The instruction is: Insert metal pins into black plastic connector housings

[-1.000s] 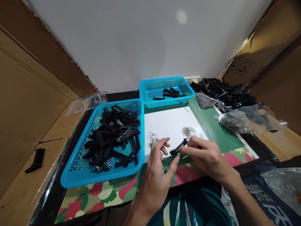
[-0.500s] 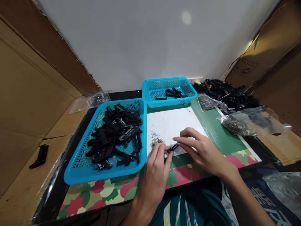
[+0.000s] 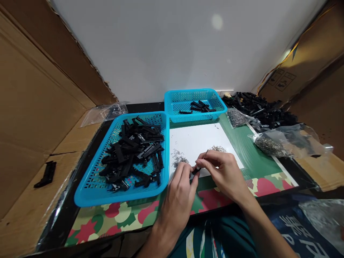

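Observation:
My left hand (image 3: pixel 180 190) is closed, pinching a small black plastic part (image 3: pixel 196 170) between thumb and fingers just above the white sheet (image 3: pixel 195 138). My right hand (image 3: pixel 221 172) is closed too, its fingertips right at that part. A slim metal tool (image 3: pixel 206 154), like tweezers, sticks up from the right fingers; its lower end is hidden. Beside the left fingertips lies a pile of tiny metal springs or wire pieces (image 3: pixel 178 158). Behind the right hand is a second pile of tiny metal pieces (image 3: pixel 218 148).
A large blue basket (image 3: pixel 88 193) full of black plastic parts stands at left. Behind the sheet, a smaller blue basket (image 3: pixel 174 118) holds several parts. At right are a heap of black parts (image 3: pixel 258 107) and bags of metal pieces (image 3: pixel 271 143). Cardboard (image 3: pixel 34 100) walls flank the table.
My right hand has moved left and closer to the left hand, its fingers now curled over the black part. The tool now points upward, and the right-hand pile is more exposed.

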The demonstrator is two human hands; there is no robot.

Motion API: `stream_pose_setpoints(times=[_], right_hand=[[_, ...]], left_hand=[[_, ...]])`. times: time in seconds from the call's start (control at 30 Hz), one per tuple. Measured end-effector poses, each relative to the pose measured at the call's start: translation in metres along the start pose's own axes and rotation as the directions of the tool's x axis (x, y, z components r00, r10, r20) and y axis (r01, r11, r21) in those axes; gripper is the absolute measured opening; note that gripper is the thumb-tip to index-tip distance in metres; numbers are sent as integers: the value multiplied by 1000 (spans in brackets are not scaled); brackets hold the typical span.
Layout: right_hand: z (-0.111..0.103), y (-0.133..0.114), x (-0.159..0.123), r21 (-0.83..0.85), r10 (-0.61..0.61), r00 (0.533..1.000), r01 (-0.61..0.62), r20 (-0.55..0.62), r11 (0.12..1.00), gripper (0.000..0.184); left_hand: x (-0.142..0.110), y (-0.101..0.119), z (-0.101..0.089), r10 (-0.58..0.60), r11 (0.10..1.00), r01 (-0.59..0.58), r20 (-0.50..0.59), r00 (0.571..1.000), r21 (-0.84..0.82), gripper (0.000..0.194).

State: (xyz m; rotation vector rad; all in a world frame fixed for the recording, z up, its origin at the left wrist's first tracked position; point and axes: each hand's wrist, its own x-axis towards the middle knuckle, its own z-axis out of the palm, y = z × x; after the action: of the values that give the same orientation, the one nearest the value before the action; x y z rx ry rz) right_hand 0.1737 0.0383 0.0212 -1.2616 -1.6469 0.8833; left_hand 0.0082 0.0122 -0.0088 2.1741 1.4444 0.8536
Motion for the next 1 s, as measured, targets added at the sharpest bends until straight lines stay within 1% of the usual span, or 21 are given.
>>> stream_pose_setpoints(times=[0.13, 0.27, 0.4, 0.53, 0.6, 0.67, 0.73, 0.77, 0.8, 0.83, 0.9, 0.93, 1.0], right_hand=[[1, 1, 0, -86, -82, 996, 83, 18, 993, 24], [3, 3, -2, -145, -134, 991, 134, 14, 980, 25], [4, 2, -5, -190, -136, 991, 137, 18, 972, 28], [12, -2, -10, -217, -129, 991, 123, -17, 969, 30], [15, -4, -13, -178, -132, 990, 121, -48, 976, 28], [11, -4, -15, -63, -123, 983, 115, -134, 991, 21], [-4, 1, -13, 49, -85, 958, 102, -275, 994, 17], [-16, 7, -11, 64, -59, 934, 87, -352, 994, 19], [-29, 13, -9, 36, -37, 926, 55, -376, 998, 22], [-44, 21, -6, -38, -29, 932, 16, -362, 999, 24], [-71, 36, -2, -233, 49, 975, -100, -215, 967, 28], [-83, 44, 0, -304, 93, 985, -134, -147, 943, 29], [-98, 56, 1, -379, 144, 986, -165, -85, 911, 28]], left_hand=[[-1, 0, -1, 2, 1000, -2, 2, 1000, 17, 16], [-4, 0, 0, -4, 999, 3, 22, 1000, 44, 16], [-5, 0, 1, -13, 1000, 12, 39, 999, 26, 16], [-4, -1, 1, -22, 1000, 21, 44, 999, 14, 15], [-2, -1, 1, -19, 1000, 19, 33, 999, 16, 14], [0, -1, 0, -6, 1000, 6, -1, 1000, 10, 11], [1, -1, -1, 11, 1000, -11, -57, 998, -3, 8], [1, -1, -1, 17, 1000, -18, -83, 996, -13, 8], [0, -1, -2, 23, 999, -26, -104, 994, -28, 8], [0, -1, -2, 24, 998, -30, -119, 993, -49, 9], [-2, -1, -2, 0, 995, -14, -135, 991, -104, 12], [-2, -1, -2, -17, 991, -2, -137, 990, -134, 13], [-3, -1, -2, -42, 982, 17, -129, 991, -187, 12]])
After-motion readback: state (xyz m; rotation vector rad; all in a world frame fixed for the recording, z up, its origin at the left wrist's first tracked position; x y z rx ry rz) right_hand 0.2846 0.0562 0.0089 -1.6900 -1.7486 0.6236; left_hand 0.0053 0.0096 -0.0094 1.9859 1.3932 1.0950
